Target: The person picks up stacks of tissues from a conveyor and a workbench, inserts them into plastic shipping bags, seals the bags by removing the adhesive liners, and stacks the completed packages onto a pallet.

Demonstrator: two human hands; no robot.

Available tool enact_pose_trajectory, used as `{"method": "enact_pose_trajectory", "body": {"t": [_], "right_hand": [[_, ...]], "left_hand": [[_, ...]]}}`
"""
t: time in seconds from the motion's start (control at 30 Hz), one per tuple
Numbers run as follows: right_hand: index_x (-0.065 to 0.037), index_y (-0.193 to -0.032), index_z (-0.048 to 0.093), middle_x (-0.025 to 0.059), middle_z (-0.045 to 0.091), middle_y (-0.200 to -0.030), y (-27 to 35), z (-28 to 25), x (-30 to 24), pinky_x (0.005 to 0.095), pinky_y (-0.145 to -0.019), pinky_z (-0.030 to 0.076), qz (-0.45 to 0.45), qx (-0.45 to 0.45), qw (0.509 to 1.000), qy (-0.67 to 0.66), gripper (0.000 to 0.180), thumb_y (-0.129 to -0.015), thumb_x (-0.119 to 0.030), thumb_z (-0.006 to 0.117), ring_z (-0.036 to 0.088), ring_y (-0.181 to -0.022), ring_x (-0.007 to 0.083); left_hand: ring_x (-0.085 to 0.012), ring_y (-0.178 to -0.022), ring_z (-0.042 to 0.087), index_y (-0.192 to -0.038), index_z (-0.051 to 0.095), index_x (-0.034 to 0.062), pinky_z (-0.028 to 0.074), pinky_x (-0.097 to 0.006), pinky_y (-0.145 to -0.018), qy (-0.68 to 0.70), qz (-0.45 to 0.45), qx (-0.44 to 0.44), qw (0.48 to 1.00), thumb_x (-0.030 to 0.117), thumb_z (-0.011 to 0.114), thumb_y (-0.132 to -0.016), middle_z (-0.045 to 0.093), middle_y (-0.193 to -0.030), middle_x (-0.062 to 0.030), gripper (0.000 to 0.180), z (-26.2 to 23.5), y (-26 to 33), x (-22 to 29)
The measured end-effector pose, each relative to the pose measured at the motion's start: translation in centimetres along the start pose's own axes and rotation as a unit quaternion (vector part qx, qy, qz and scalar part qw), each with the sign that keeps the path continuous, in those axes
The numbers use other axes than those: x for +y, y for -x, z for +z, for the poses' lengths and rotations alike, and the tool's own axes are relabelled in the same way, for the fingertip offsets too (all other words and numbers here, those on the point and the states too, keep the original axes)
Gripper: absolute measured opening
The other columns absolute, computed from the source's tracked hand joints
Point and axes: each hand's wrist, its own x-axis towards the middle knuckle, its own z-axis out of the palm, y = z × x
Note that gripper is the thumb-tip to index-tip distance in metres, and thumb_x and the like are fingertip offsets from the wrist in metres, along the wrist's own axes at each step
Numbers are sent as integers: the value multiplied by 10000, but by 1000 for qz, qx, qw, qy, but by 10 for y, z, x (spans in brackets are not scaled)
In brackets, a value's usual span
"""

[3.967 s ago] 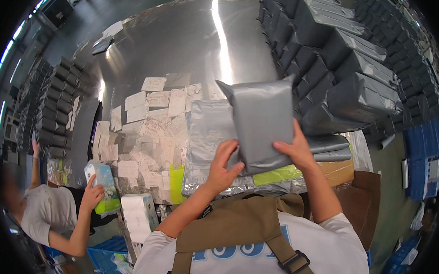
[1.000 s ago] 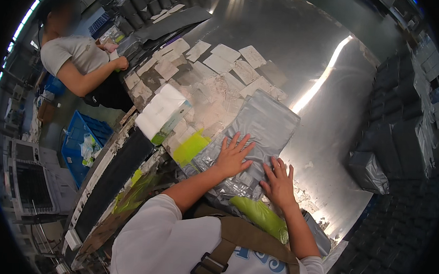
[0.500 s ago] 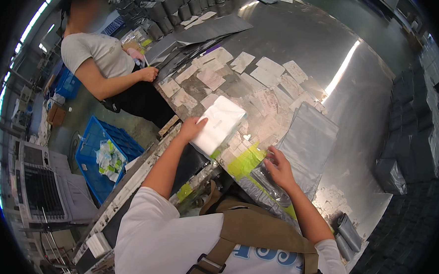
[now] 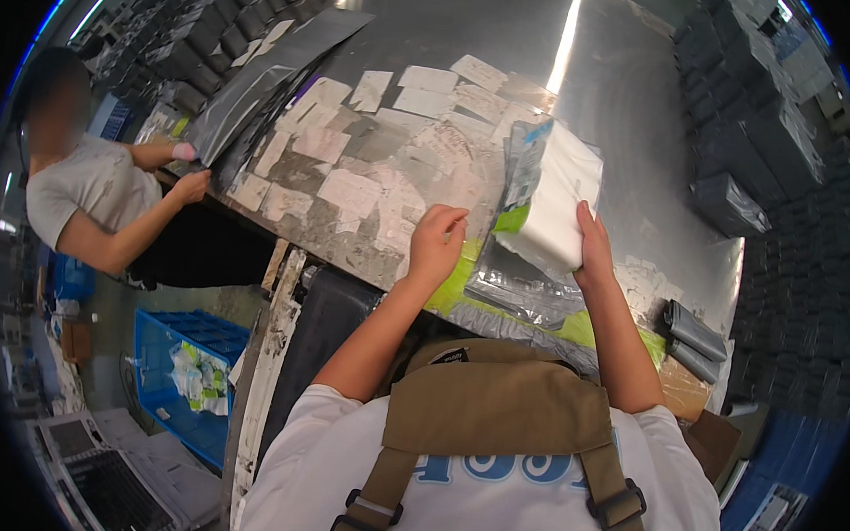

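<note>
Right of centre, the right hand (image 4: 595, 248) clasps the white pack (image 4: 555, 200), likely light and squashy, best held by both sides; the left hand (image 4: 436, 247), half-curled, looks empty.

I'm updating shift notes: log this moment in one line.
left hand: holding nothing; right hand: touching white pack; white pack: over grey plastic

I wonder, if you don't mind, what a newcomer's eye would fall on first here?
Probably the bright white pack, held at its right side by the right hand over the near part of the metal table. Next might come the patchwork of worn, pale paper pieces across the table to its left. The blue crate with crumpled wrappers inside also stands out, at the lower left.
</note>
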Motion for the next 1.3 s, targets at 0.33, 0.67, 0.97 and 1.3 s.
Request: {"method": "enact_pose_trajectory", "body": {"t": [0.33, 0.67, 0.97, 1.3], "right_hand": [[-10, -1421, 401, 104, 574, -1262, 111, -120, -7, 312, -909, 489, -98, 161, 976, 106, 552, -948, -182, 626, 575, -1074, 176], [20, -1482, 303, 155, 482, -1403, 147, -91, 47, 336, -1064, 364, -73, 77, 977, 185, 743, -876, -146, 699, 463, -1273, 222], [-10, -1480, 280, 163, 471, -1403, 166, -87, 77, 355, -1079, 363, -21, 37, 982, 186, 763, -848, -55, 705, 476, -1273, 235], [-70, -1216, 644, 159, 606, -1153, 135, -93, 26, 442, -856, 506, -67, -16, 799, 597, 434, -851, -290, 722, 599, -1037, 360]], "left_hand": [[-321, -977, 544, -948, 654, 18, 483, -391, -852, -175, 210, -340, 900, 48, 691, -739, 578, -1009, -112, 214, 78, 3, -7], [-308, -931, 541, -914, 621, 13, 491, -376, -816, -222, 273, -317, 881, 19, 633, -731, 554, -958, -113, 183, 92, -15, -24], [-308, -887, 554, -801, 616, 29, 501, -370, -770, -164, 300, -323, 882, 14, 637, -726, 575, -906, -109, 80, 87, -24, -29], [-316, -838, 578, -827, 615, 5, 488, -400, -739, -92, 41, -220, 970, 32, 628, -791, 583, -909, -136, 47, 101, -23, -30]]}}
